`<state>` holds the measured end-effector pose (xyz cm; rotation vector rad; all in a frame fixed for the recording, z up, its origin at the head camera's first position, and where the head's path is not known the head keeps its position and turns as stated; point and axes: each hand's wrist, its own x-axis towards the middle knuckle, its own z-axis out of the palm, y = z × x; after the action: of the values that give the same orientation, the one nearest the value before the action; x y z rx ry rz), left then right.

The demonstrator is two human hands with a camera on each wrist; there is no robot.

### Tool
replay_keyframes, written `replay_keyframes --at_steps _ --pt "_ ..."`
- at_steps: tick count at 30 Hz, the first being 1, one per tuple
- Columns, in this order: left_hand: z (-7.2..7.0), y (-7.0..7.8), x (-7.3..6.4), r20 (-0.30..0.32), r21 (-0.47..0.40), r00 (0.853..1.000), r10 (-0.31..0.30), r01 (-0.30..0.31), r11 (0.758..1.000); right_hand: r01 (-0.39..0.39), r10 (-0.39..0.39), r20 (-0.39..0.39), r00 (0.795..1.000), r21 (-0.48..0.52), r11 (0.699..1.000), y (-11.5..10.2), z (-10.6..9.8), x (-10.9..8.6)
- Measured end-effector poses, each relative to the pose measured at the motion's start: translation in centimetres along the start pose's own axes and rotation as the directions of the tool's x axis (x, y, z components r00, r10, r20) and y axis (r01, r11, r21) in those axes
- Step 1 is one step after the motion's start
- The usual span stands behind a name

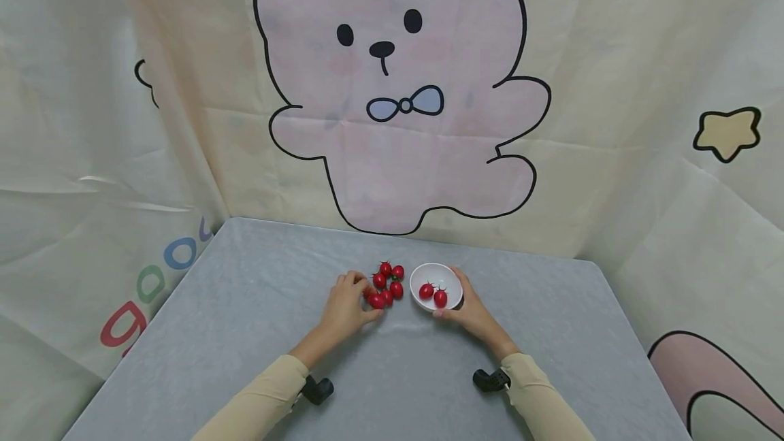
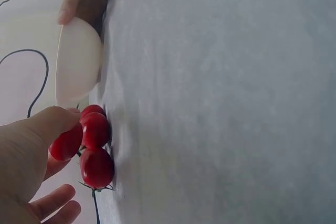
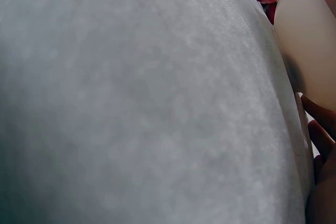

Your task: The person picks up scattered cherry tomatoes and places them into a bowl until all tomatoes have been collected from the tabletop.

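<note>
Several red cherry tomatoes (image 1: pixel 397 289) with green stems lie in a cluster on the grey cloth. At the cluster's near left edge is my left hand (image 1: pixel 346 308); its thumb and forefinger pinch one cherry tomato (image 2: pixel 66 144), while the other fingers are spread apart. Just right of the cluster stands a small white bowl (image 1: pixel 450 276) with two cherry tomatoes (image 1: pixel 440 298) inside. My right hand (image 1: pixel 471 308) grips this bowl from the right, thumb at the near side and fingers round the far side. The right wrist view shows the bowl's outer wall (image 3: pixel 307 40) against that hand.
A grey cloth (image 1: pixel 245 332) covers the table. Behind it hangs a pale curtain (image 1: pixel 600 87) with a printed bear, and similar fabric hangs at both sides. Each wrist wears a dark strapped device (image 1: pixel 317 390).
</note>
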<state>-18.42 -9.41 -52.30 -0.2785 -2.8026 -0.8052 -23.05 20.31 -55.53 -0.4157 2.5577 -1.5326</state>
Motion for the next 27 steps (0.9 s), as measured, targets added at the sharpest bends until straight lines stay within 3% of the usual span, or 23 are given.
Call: replay_keyframes --at_steps 14,27 --pt "-0.2 2.4 1.4 0.013 -0.072 1.0 -0.008 0.009 0.997 -0.006 0.006 -0.003 1.0 0.018 1.0 0.2 0.1 0.1" --pt "0.7 4.5 3.3 -0.024 -0.052 0.998 0.063 -0.064 0.997 -0.003 0.003 -0.01 1.0 -0.009 1.0 0.2 0.2 0.1"
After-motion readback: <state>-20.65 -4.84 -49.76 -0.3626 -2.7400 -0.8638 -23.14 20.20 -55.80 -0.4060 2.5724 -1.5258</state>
